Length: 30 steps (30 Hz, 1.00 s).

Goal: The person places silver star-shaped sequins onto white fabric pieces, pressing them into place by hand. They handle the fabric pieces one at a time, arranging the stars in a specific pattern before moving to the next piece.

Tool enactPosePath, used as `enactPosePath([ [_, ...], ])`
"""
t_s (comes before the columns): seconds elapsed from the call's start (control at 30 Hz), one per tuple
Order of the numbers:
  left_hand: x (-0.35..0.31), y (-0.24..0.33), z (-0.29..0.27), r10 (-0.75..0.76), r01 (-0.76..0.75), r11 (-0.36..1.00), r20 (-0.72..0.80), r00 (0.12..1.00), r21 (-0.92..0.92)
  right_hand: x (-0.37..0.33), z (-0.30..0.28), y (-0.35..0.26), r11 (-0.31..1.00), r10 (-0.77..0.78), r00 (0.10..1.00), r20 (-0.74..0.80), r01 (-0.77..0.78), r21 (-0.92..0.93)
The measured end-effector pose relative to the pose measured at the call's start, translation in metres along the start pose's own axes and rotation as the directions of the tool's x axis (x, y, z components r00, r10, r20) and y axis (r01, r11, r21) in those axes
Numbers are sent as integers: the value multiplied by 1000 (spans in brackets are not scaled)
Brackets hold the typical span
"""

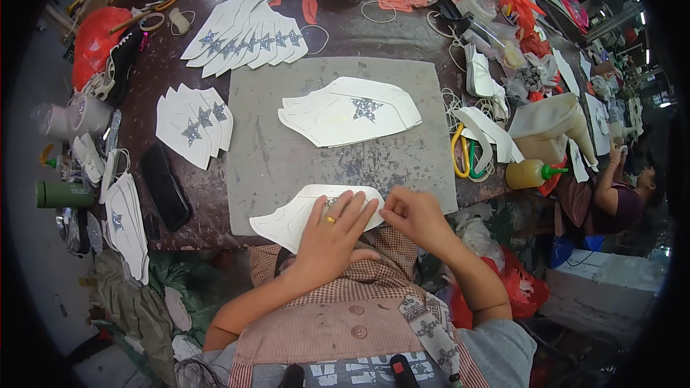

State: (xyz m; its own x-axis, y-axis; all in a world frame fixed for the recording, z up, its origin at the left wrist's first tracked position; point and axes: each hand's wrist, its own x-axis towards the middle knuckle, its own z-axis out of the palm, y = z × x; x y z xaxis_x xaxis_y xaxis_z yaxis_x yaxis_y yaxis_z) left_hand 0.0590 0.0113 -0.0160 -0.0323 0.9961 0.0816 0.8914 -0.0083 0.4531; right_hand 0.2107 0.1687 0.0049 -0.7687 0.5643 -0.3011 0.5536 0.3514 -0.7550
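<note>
A stack of white cut pieces (287, 219) lies at the near edge of the grey mat (273, 151). My left hand (332, 233), with a gold ring, presses flat on this stack, fingers spread. My right hand (415, 217) pinches at the stack's right end with fingers closed; what is between them is hidden. A silver glitter patch shows just under my left fingertips. Farther on the mat sits another stack of white pieces (348, 111) with a silver glitter star (366, 108) on top.
Fanned white pieces with stars lie at the left (195, 123) and at the back (248, 36). Yellow-handled scissors (461, 152), a yellow squeeze bottle (532, 172), a black case (164, 185), and red bags surround the mat. Another person (611, 194) works at the right.
</note>
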Motion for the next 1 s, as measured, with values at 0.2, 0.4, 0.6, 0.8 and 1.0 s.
enactPosePath([
  [0.2, -21, -22, -35, -314, 328, 944, -260, 913, 13, -13, -5, -12, 928, -369, 920, -131, 355, -116],
  [0.4, -12, -22, -72, -308, 291, 949, -153, 939, -125, 12, -13, 20, 939, -303, 822, -482, 343, -6],
  [0.6, 86, -61, -100, -281, 79, 840, -306, 910, -537, 48, -108, 99, 815, -407, 630, -662, -76, -574],
  [0.8, 102, -118, -45, -148, 96, 987, -509, 848, -128, 61, -96, 132, 725, -483, 632, -606, -98, -681],
  [1.0, 16, -183, -113, -239, 344, 936, -586, 774, 73, 29, -114, 108, 806, -539, 449, -713, 30, -591],
])
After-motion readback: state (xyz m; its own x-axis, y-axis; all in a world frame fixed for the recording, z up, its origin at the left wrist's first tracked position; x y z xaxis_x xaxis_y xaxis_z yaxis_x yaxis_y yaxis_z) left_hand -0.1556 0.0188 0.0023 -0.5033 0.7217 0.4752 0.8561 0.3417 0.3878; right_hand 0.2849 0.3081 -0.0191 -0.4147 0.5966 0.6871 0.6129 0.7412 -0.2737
